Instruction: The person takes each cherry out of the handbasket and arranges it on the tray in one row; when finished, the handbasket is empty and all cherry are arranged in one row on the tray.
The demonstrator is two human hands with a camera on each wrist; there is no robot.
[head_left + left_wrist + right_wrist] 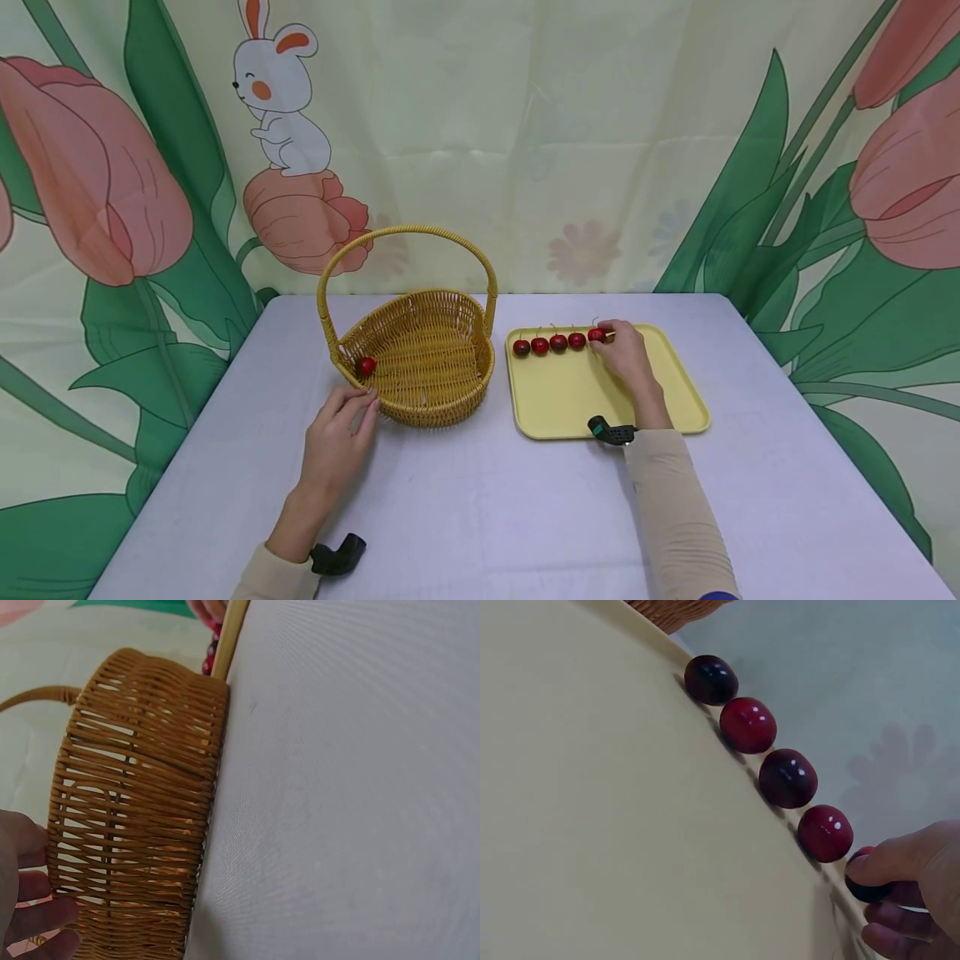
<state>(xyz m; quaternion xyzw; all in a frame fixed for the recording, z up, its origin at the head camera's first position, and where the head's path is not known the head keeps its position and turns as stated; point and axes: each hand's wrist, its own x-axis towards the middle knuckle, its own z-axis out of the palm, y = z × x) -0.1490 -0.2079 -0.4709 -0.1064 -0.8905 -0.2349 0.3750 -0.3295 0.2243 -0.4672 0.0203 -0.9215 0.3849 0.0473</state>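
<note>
My right hand [624,354] pinches a dark red cherry [864,883] between thumb and fingers, at the right end of a row along the far edge of the yellow tray [570,400]. Several other cherries [787,778], some nearly black, line up beside it with thin stems. With its fingertips, my left hand [341,437] holds the near-left rim of the woven basket [427,354]. One red cherry [366,367] lies inside that basket, against the left wall. From the left wrist view, the fingers [45,919] rest at the basket's rim, though their inner side is partly hidden.
A tall arched handle [408,229] rises over the basket. White cloth [487,508] covers the table, and a curtain [600,150] printed with tulips and a rabbit hangs behind it. The tray stands to the right of the basket, with a narrow gap between.
</note>
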